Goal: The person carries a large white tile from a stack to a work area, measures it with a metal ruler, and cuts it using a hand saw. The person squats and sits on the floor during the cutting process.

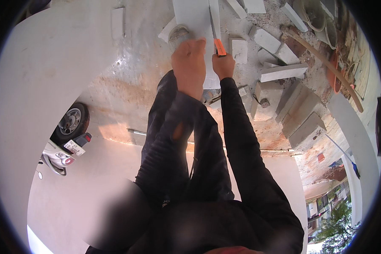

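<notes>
"What does the right hand (223, 67) have hold of?"

"The saw (219, 47). Its fingers are wrapped closed round the lower end of the orange and black handle, and the blade points straight ahead of the grip."

"And where is the blade?"

"Over a long pale block (190, 12), which lies ahead of the grip and just to its left. I can't tell how deep the blade sits, if it is in at all."

"The left hand (189, 61)?"

"Near the grip, on its left, over the same block. The fingers look bent, but they're blurred; I can't tell how far open it is or whether it holds anything."

"What's close by?"

"A round pot (180, 34) just past the left hand, ahead and left of the grip. Just right of the grip, a small slab (238, 50)."

"Further out?"

"Right of the grip, a long slab (283, 73) lies tilted, with big blocks (302, 110) beyond it, nearer the body. Well off to the right, a curved wooden pole (326, 63). Well behind and left, a wheel (73, 120) and a white vehicle (55, 154)."
</notes>
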The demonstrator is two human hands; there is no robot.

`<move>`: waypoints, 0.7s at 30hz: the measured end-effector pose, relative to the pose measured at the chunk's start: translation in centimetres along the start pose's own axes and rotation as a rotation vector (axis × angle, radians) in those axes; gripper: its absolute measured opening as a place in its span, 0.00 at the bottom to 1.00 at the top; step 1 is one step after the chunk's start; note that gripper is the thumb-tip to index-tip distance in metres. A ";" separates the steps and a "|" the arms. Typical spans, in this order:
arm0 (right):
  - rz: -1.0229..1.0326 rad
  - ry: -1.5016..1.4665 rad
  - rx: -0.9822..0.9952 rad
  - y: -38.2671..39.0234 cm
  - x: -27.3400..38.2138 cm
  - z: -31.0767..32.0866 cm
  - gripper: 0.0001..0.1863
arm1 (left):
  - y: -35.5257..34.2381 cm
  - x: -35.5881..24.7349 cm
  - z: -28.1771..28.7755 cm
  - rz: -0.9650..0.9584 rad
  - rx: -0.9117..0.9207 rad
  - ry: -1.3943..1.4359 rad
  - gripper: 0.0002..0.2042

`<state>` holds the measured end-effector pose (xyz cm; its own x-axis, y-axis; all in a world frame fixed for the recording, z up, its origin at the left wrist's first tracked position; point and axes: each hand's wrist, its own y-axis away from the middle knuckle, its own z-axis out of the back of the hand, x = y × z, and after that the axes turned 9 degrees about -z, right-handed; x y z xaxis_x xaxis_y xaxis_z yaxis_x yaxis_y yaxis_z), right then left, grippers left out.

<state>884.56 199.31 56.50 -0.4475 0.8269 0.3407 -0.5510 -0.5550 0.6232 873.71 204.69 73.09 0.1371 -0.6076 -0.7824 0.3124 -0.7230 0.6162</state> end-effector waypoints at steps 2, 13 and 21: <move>-0.019 -0.035 0.037 1.1 -0.1 0.3 0.13 | -0.2 -0.8 -0.2 0.018 -0.006 -0.039 0.11; -0.026 -0.101 0.049 0.6 1.6 -0.9 0.13 | -8.6 -5.3 -3.2 -0.283 0.012 -0.216 0.12; -0.072 -0.122 0.108 1.0 0.8 -1.0 0.12 | -7.0 -3.5 -3.5 -0.054 0.017 -0.192 0.12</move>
<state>882.94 199.36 56.64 -0.3169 0.8729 0.3710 -0.4969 -0.4860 0.7190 874.31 213.03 71.22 -0.0623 -0.6181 -0.7836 0.2987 -0.7607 0.5763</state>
